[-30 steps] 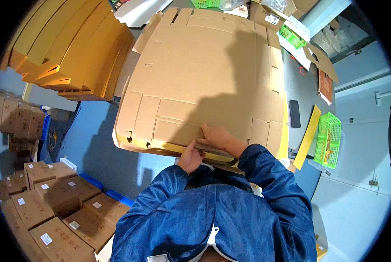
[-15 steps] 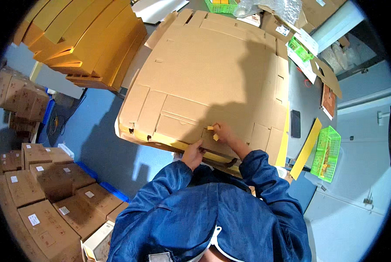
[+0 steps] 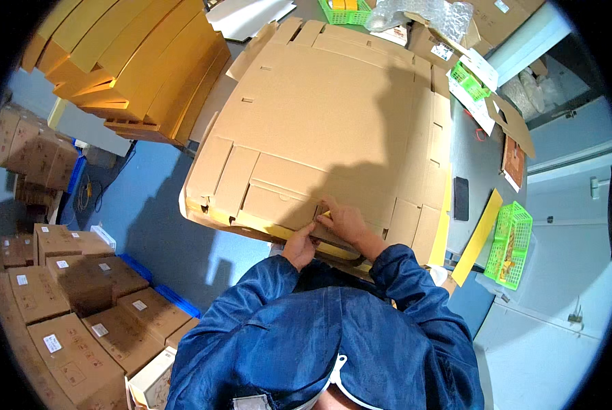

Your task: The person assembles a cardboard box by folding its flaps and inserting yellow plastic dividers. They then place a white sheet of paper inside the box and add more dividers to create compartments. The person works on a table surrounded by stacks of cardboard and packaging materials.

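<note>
A stack of flat die-cut cardboard sheets (image 3: 306, 116) lies in front of me, with slots and folds along its sides. At its near edge my left hand (image 3: 299, 247) grips the cardboard, thumb on top and the other fingers mostly hidden below. Just right of it, my right hand (image 3: 345, 224) is closed with bent fingers over a small slot in the cardboard. Between its fingertips shows a bit of a small yellow piece (image 3: 326, 214); the rest is covered by the fingers.
Yellow-orange folded boards (image 3: 142, 75) are piled at the far left. On the right are a black phone (image 3: 461, 198), a yellow strip (image 3: 477, 237) and a green basket (image 3: 510, 242). Brown cartons (image 3: 80, 355) stand at lower left. Bubble wrap (image 3: 429, 20) lies at the back.
My right hand has moved slightly down and left, closer to my left hand. The yellow pieces that stuck out of it are now mostly covered. My left hand stays at the cardboard edge.
</note>
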Available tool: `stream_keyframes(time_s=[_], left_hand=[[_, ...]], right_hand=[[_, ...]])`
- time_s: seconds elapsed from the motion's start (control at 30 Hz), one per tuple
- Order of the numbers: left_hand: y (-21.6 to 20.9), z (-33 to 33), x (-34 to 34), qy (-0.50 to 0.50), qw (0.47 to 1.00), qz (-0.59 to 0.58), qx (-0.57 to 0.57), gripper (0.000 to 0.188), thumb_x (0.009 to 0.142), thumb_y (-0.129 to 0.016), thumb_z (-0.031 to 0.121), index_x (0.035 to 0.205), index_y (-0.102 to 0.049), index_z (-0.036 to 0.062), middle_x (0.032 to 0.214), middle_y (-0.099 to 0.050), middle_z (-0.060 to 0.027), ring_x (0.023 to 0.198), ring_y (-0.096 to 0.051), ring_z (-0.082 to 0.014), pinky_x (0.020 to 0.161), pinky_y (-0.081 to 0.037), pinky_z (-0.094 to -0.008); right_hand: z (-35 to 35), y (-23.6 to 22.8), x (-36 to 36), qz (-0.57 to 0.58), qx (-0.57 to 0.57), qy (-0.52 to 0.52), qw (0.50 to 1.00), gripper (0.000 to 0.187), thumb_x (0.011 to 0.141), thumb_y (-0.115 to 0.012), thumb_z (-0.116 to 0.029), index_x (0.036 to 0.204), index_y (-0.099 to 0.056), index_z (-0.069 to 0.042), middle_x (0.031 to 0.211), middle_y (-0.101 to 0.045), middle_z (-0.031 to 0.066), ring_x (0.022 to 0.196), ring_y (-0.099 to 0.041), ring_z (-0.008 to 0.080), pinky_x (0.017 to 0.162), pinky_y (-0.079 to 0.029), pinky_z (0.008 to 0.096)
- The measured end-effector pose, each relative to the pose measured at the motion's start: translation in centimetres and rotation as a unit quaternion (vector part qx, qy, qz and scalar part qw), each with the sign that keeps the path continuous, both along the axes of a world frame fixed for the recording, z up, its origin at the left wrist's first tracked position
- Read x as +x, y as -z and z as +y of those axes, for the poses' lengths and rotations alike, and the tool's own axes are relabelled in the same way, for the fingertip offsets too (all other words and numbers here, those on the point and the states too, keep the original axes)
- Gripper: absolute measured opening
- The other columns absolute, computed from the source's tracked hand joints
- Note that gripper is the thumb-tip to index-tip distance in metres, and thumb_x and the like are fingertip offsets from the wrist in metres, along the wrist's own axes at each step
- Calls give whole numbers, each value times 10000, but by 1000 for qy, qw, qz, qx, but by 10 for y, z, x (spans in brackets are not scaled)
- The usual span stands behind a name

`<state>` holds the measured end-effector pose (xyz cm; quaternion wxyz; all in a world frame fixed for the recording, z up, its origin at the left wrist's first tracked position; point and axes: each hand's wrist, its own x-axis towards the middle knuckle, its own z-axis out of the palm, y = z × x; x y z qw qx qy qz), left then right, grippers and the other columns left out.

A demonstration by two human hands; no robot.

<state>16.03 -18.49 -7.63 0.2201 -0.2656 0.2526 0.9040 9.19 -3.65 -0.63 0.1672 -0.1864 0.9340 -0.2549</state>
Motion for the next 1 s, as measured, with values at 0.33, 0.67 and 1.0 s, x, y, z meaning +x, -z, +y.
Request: stream_keyframes(time_s=[0.33, 0.67, 1.0], left_hand=[[17, -3, 2, -7, 1000, 9, 11, 258, 868, -599, 109, 1124, -575, 138, 1101, -609, 6, 969, -553, -170, 814, -407, -337], [27, -10, 1, 29, 997, -3, -75, 214, 900, -560, 179, 1108, -583, 133, 1051, -608, 0, 963, -526, -167, 807, -397, -340], [17, -23, -3, 75, 993, 10, -93, 297, 909, -569, 188, 1185, -532, 84, 1111, -588, -51, 1016, -521, -205, 886, -411, -356]], right_hand=[[1, -25, -26, -78, 97, -166, 978, 322, 847, -559, -257, 1133, -522, -114, 902, -650, 164, 824, -629, 353, 698, -500, 456], [0, 4, -24, 51, 41, -225, 972, 185, 854, -531, -253, 944, -600, -108, 888, -649, 119, 821, -639, 307, 675, -508, 421], [27, 14, -30, 12, -430, 232, 872, 164, 817, -557, -206, 829, -623, -56, 776, -597, 91, 676, -586, 220, 632, -471, 350]])
